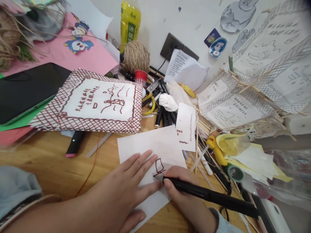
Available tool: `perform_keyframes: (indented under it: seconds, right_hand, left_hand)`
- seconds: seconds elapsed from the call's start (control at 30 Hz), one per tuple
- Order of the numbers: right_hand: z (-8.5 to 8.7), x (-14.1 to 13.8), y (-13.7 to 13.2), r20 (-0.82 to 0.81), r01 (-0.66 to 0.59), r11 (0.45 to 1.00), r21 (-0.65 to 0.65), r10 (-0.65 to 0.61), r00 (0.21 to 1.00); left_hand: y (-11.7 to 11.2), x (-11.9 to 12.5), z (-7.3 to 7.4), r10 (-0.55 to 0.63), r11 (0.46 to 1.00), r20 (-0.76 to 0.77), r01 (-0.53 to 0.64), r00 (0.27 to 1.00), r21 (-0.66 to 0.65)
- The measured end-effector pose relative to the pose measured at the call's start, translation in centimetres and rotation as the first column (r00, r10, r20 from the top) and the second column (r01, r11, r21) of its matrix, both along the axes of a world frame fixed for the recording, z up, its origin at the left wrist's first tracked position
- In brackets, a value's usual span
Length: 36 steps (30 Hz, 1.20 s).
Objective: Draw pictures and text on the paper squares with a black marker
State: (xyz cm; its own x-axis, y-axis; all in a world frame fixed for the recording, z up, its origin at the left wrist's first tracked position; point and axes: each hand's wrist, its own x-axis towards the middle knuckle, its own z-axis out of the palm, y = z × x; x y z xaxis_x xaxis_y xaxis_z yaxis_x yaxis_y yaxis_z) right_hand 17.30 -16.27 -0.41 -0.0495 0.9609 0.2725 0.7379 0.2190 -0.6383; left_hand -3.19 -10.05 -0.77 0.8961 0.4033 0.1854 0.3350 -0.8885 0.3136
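Note:
A white sheet of paper (155, 139) lies at an angle on the wooden table, with a small dark brown line drawing near its middle. My left hand (128, 187) rests on the sheet with its fingers stretched out flat. Between the fingers of my right hand (182, 191) is a black marker pen (213, 195), its tip touching the paper just below the drawn shape. To the upper left sits a decorated paper (102, 100) with a brown lattice border, writing and a landscape drawing. A smaller drawn paper piece (186, 123) adjoins the sheet's upper right corner.
A dark tablet (31, 89) occupies the left. Behind stand a twine ball (136, 56) and a yellow drink bottle (130, 24). Several markers (166, 116) and yellow-handled scissors (150, 105) crowd the centre. On the right are a stick-framed paper lantern (238, 103) and a yellow glue gun (216, 149).

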Motion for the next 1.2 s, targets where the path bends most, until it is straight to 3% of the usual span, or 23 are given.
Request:
perform_keyframes:
  seconds: [0.3,0.77,1.2]
  right_hand:
    - [0.22,0.11,0.0,0.044,-0.003,0.998,-0.07,0.006,0.999]
    - [0.92,-0.09,0.63,0.104,0.119,0.991,0.061,-0.125,0.987]
    - [0.19,0.3,0.6,0.002,0.279,0.959,0.054,-0.279,0.96]
  left_hand:
    - [-0.05,-0.12,-0.09,-0.006,0.999,0.014,0.006,1.0,-0.045]
    - [-0.05,-0.27,-0.36,0.01,1.0,0.031,-0.009,0.999,-0.022]
    - [-0.13,-0.39,-0.29,0.018,1.0,0.026,-0.018,1.0,-0.025]
